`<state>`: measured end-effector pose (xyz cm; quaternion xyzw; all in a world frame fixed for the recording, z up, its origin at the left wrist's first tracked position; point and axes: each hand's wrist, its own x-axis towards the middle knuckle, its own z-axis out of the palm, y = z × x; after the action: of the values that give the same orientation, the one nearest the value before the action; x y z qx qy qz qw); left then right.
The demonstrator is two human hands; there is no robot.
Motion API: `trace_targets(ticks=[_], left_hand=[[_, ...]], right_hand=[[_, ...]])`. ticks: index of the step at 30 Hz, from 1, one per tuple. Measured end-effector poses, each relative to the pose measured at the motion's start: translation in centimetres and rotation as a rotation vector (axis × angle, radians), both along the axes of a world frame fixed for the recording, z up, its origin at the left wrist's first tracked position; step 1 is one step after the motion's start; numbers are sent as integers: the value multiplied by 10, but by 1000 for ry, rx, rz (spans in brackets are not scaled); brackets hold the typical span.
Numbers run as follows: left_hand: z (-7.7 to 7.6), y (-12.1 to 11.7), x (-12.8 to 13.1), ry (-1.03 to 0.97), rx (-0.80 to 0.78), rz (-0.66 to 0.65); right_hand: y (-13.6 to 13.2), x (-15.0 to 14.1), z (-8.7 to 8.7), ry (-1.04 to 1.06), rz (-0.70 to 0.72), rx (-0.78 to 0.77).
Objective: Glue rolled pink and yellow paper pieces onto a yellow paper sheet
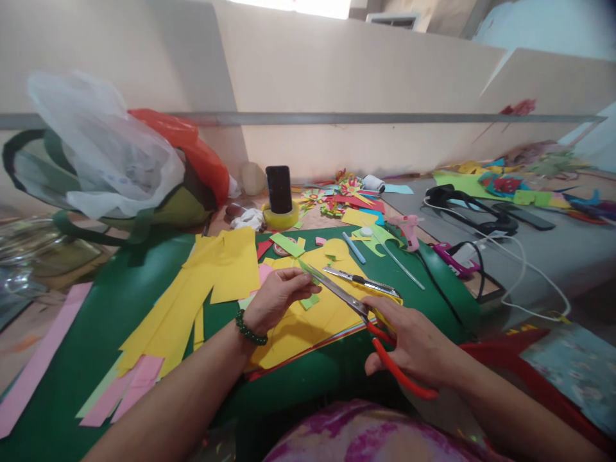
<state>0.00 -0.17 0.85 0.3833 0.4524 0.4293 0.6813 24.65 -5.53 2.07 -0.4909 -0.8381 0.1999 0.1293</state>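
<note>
My left hand [282, 296], with a green bead bracelet on its wrist, pinches a small piece of green paper [308, 268] between thumb and fingertips. In my right hand [409, 333] is a pair of scissors [402, 372] with orange-red handles. Its blades point up and left, and their tips reach the green paper. Both hands are above a stack of yellow paper [298, 337] on a green table surface. A box cutter [360, 281] lies on the stack just beyond the scissors. Small green scraps lie around it.
Yellow sheets [235, 266] and pink strips [139, 382] spread at left. Behind stand a phone [279, 189] against a tape roll [280, 218] and a bag [178, 212] with plastic bags. A pink glue gun [408, 230], its cord, and a white cable [522, 256] lie at right.
</note>
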Motion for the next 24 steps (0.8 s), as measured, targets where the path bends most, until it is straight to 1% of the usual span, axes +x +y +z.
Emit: trace_targets(ticks=[7,15,24], left_hand=[[2,-1,0,-8,-13,-2],[-2,0,1,1,-11,-6],[0,-1,2,-37,-36,-7]], right_hand=[[0,0,0,8,-13,1],[2,4,-3,19,0,31],[2,8,-8,-7,0,112]])
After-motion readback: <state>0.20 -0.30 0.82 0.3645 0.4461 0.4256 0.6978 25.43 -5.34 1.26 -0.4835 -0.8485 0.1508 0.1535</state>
